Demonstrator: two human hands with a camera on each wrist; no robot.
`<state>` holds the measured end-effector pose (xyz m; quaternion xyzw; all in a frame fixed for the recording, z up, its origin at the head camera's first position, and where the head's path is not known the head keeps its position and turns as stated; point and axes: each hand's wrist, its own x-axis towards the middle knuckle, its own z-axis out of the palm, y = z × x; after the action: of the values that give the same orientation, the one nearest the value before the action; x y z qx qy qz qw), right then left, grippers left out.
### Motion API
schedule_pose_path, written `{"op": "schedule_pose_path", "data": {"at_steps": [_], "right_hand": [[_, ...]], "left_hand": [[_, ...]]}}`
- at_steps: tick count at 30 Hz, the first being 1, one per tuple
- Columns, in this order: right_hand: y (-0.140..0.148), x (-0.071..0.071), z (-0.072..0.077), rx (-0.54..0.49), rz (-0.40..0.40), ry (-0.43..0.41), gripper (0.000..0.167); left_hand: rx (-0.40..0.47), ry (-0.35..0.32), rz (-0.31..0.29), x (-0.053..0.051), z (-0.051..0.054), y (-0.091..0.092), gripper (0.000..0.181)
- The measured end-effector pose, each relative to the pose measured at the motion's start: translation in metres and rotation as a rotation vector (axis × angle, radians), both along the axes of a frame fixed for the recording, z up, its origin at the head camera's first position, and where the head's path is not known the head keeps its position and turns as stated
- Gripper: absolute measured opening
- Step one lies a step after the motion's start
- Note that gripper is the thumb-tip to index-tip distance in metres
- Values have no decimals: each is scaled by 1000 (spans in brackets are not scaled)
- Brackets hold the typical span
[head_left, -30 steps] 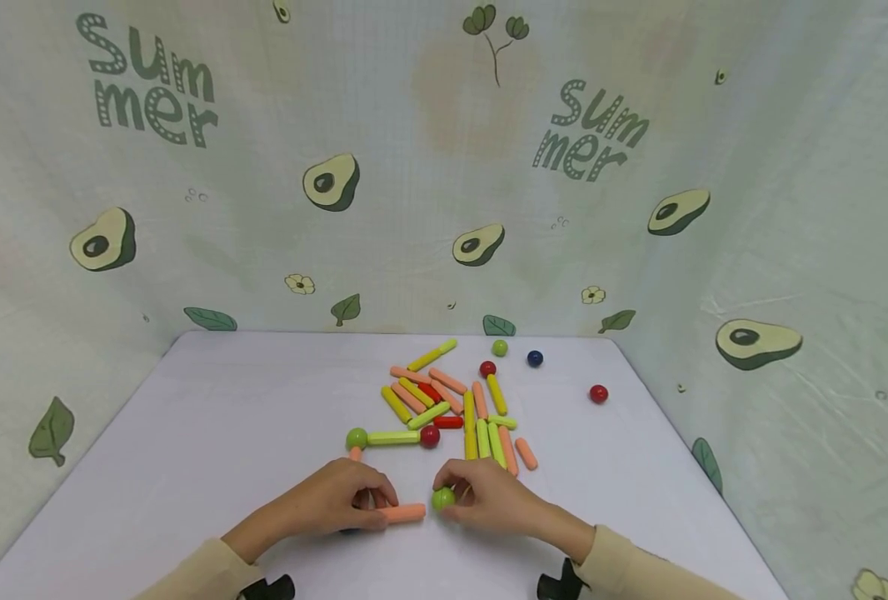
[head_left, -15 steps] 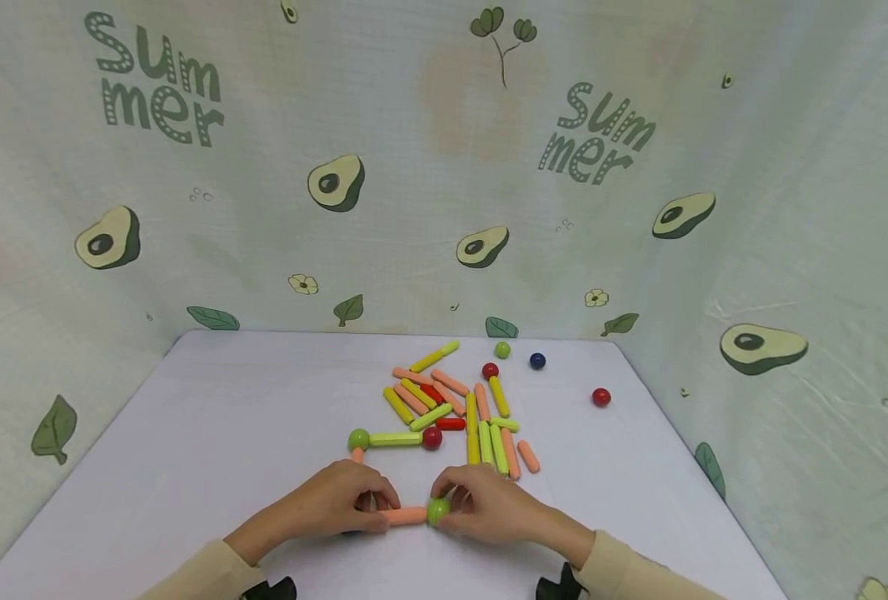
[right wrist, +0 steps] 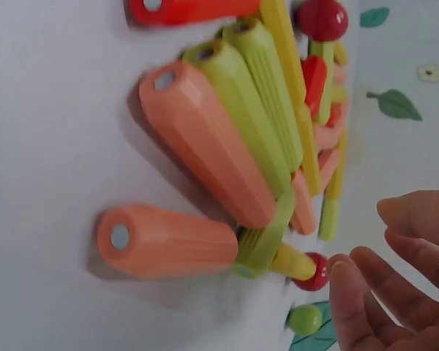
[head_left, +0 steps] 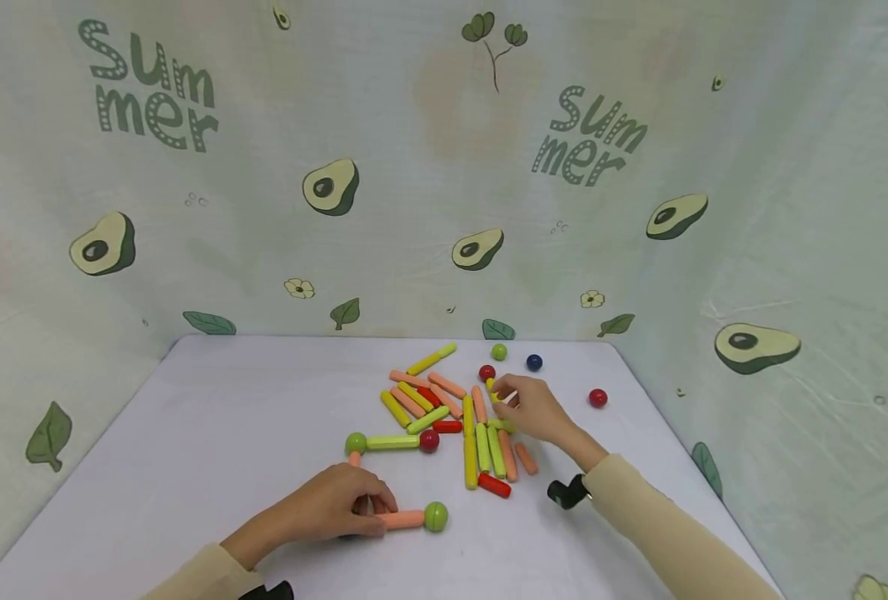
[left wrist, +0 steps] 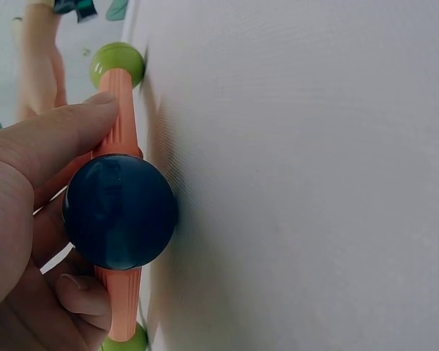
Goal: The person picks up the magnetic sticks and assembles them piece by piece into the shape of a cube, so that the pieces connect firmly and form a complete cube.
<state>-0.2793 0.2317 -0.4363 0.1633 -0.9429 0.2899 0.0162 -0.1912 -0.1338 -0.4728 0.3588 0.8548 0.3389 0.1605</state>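
Note:
My left hand (head_left: 339, 504) grips an orange magnetic stick (head_left: 402, 520) with thumb and fingers. A green ball (head_left: 436, 516) sits on that stick's right end. The left wrist view shows a dark blue ball (left wrist: 121, 212) joining it to a second orange stick (left wrist: 123, 303), where my fingers curl as well. At the far corner another green ball (head_left: 356, 443) connects to a lime stick (head_left: 393, 442) ending in a dark red ball (head_left: 429, 441). My right hand (head_left: 531, 408) hovers by a yellow stick (head_left: 491, 386) touching a red ball (head_left: 486, 373); its fingertips are apart in the right wrist view.
Several loose sticks lie piled mid-table, including a red stick (head_left: 494, 485) at the near end. Loose balls stand behind and to the right: green (head_left: 499, 352), navy (head_left: 534, 362) and red (head_left: 597, 397). A printed cloth (head_left: 399, 275) hangs behind the white table (head_left: 212, 417).
My right hand brought the green ball leftward onto the orange stick's end, let go, then moved away up and right to the loose sticks. My left hand stayed in place.

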Motion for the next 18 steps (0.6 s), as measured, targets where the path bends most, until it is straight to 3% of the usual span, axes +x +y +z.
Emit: {"op": "schedule_pose_path", "data": {"at_steps": [8,18], "right_hand": [[9,-38,-13,57,-74,-12,35],[7,-57,-29,42,-105,-86,40]], "left_hand": [[14,9,-15,-2,-4,0,16],[21,4,-12,-2,-3,-1,17]]}}
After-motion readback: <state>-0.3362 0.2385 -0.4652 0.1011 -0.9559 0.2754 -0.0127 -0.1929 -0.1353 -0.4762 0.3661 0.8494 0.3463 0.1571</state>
